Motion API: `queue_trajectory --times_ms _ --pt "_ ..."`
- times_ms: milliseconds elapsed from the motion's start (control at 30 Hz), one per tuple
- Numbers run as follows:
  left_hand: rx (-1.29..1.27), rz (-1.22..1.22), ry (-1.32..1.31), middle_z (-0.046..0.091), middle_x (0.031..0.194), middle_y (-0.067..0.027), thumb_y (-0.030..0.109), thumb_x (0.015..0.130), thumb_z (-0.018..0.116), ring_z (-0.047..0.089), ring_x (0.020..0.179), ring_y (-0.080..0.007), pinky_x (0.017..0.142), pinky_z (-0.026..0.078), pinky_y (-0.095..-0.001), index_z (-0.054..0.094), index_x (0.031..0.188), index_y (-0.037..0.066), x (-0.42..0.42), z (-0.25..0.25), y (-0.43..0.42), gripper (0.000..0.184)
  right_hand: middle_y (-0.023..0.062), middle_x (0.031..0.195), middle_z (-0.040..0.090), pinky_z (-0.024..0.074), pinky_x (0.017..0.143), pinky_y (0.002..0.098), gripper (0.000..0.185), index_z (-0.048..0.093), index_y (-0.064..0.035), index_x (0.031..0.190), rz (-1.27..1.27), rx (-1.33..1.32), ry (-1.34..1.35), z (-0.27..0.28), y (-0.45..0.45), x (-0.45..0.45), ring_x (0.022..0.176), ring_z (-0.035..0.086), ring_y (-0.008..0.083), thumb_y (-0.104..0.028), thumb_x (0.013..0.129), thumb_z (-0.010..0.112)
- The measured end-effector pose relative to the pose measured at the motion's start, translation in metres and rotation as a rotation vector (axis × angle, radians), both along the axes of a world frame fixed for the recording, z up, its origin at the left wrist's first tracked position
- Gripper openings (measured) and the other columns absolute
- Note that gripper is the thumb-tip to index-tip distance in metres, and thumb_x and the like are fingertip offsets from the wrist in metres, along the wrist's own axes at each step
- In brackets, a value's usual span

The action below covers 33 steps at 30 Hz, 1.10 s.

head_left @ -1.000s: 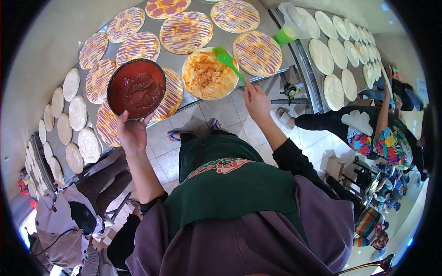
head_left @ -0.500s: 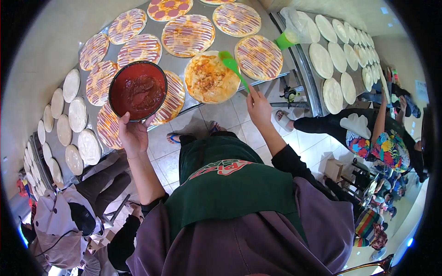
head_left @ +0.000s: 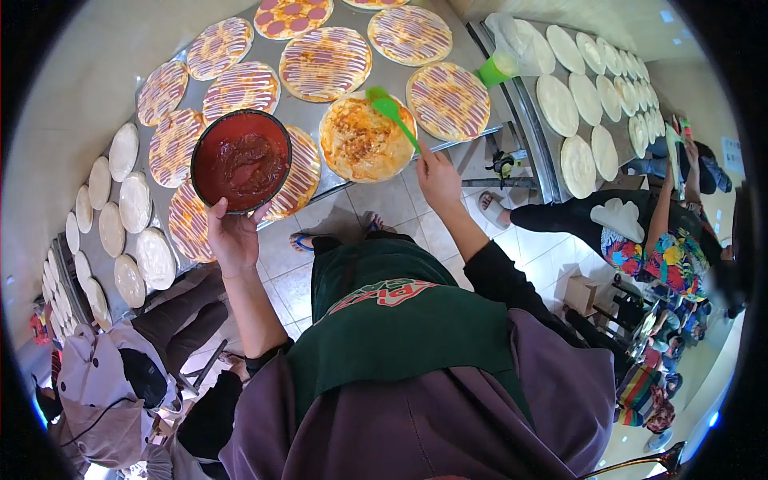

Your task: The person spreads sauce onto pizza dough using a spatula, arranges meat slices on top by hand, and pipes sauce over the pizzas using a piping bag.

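Note:
My left hand [head_left: 234,238] grips the rim of a dark-edged bowl [head_left: 206,164], tilted toward me, with thick red sauce inside. In my right hand [head_left: 439,182] is the handle of a bright green basting brush [head_left: 387,107]. The brush head is over the upper right of a pizza [head_left: 364,148] spread with orange-red sauce and browned bits; whether it touches cannot be made out. This pizza has no slices or white stripes on it. Beside it lies a striped pizza [head_left: 448,102], and another pizza [head_left: 301,176] is partly hidden behind the bowl.
Several topped pizzas cover the metal table [head_left: 340,18]. Plain dough rounds [head_left: 155,258] lie at left, and more rounds [head_left: 558,105] fill the table on the right. A green cup [head_left: 498,70] with a plastic bag stands at the corner. People work on both sides.
My right hand has moved slightly left and down, carrying the green brush left across the pizza's upper edge. The bowl in my left hand has barely shifted.

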<state>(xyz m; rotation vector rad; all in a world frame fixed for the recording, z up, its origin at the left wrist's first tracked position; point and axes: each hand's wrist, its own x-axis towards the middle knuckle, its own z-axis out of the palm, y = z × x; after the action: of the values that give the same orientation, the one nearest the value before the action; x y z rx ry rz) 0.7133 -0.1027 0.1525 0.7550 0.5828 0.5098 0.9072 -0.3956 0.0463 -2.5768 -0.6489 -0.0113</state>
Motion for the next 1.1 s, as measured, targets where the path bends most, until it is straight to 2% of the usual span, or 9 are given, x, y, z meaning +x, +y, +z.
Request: queue_trajectory --times_ms 267,333,467,667,733,867,967,1033,1100 --pt "-0.008 0.019 -0.003 0.049 0.133 -0.0138 0.024 0.085 0.057 0.055 0.115 -0.0291 0.085 0.056 -0.0452 0.039 0.136 0.007 -0.004 0.003 -0.003 0.057 0.0107 0.079 0.06 0.0501 0.061 0.0406 0.033 0.06 -0.0159 0.12 0.269 -0.059 0.149 0.028 0.007 -0.009 0.072 0.062 0.0287 -0.021 0.088 0.055" --pt "-0.012 0.029 -0.01 0.048 0.133 -0.0136 0.024 0.084 0.057 0.055 0.115 -0.0294 0.085 0.056 -0.0455 0.039 0.135 0.006 -0.007 0.003 -0.003 0.057 0.0091 0.076 0.06 0.0499 0.056 0.0427 0.033 0.06 -0.0188 0.119 0.114 0.005 0.044 0.027 0.0 -0.002 0.065 0.062 0.0304 -0.027 0.088 0.054" --pt "-0.007 0.046 -0.008 0.049 0.132 -0.0136 0.024 0.084 0.057 0.054 0.115 -0.0296 0.084 0.056 -0.0461 0.039 0.135 0.007 -0.011 0.001 -0.002 0.056 0.0097 0.078 0.06 0.0499 0.057 0.0421 0.032 0.06 -0.0188 0.118 0.044 -0.097 -0.004 0.02 0.006 0.016 0.067 0.062 0.0303 -0.027 0.088 0.054" --pt "-0.002 0.05 -0.024 0.049 0.132 -0.0139 0.023 0.085 0.056 0.054 0.116 -0.0302 0.084 0.056 -0.0467 0.04 0.135 0.007 -0.014 0.003 -0.005 0.055 0.0104 0.081 0.062 0.0508 0.06 0.0438 0.031 0.061 -0.0178 0.117 0.348 -0.108 0.117 0.041 0.013 0.014 0.07 0.063 0.0303 -0.026 0.088 0.054" --pt "-0.012 0.055 -0.03 0.049 0.132 -0.0139 0.023 0.085 0.056 0.054 0.116 -0.0305 0.084 0.056 -0.0468 0.04 0.134 0.007 -0.016 0.002 -0.005 0.055 0.0109 0.079 0.061 0.0509 0.062 0.0443 0.03 0.062 -0.0185 0.116 0.176 -0.077 0.113 0.043 0.009 0.012 0.072 0.063 0.0303 -0.026 0.088 0.054" --pt "0.008 0.062 -0.018 0.049 0.131 -0.0147 0.023 0.085 0.056 0.054 0.115 -0.0313 0.085 0.056 -0.0469 0.039 0.134 0.007 -0.02 0.0 -0.005 0.054 0.0112 0.079 0.061 0.0507 0.062 0.044 0.029 0.063 -0.0186 0.115 0.085 -0.04 0.032 0.021 0.013 0.021 0.072 0.063 0.0303 -0.026 0.088 0.054" --pt "0.019 0.068 -0.021 0.049 0.131 -0.0152 0.023 0.085 0.056 0.055 0.115 -0.0312 0.085 0.056 -0.0465 0.039 0.135 0.007 -0.022 0.001 -0.006 0.055 0.011 0.077 0.062 0.0509 0.062 0.044 0.028 0.064 -0.0183 0.112 0.197 -0.084 0.068 0.024 0.023 0.021 0.071 0.063 0.0304 -0.026 0.088 0.054" --pt "0.021 0.069 -0.029 0.049 0.131 -0.0153 0.023 0.085 0.055 0.055 0.114 -0.0311 0.085 0.056 -0.0462 0.039 0.135 0.007 -0.024 0.002 -0.007 0.055 0.0114 0.076 0.062 0.0504 0.061 0.0433 0.027 0.066 -0.0183 0.111 0.446 -0.117 0.117 0.04 0.024 0.023 0.07 0.063 0.0302 -0.026 0.088 0.055" --pt "0.029 0.08 -0.01 0.049 0.131 -0.0153 0.023 0.085 0.056 0.056 0.113 -0.0305 0.084 0.056 -0.0454 0.038 0.135 0.007 -0.026 0.003 -0.008 0.055 0.0115 0.075 0.062 0.05 0.06 0.043 0.026 0.066 -0.0183 0.11 0.47 -0.092 0.099 0.048 0.016 0.03 0.07 0.063 0.0301 -0.027 0.088 0.055"
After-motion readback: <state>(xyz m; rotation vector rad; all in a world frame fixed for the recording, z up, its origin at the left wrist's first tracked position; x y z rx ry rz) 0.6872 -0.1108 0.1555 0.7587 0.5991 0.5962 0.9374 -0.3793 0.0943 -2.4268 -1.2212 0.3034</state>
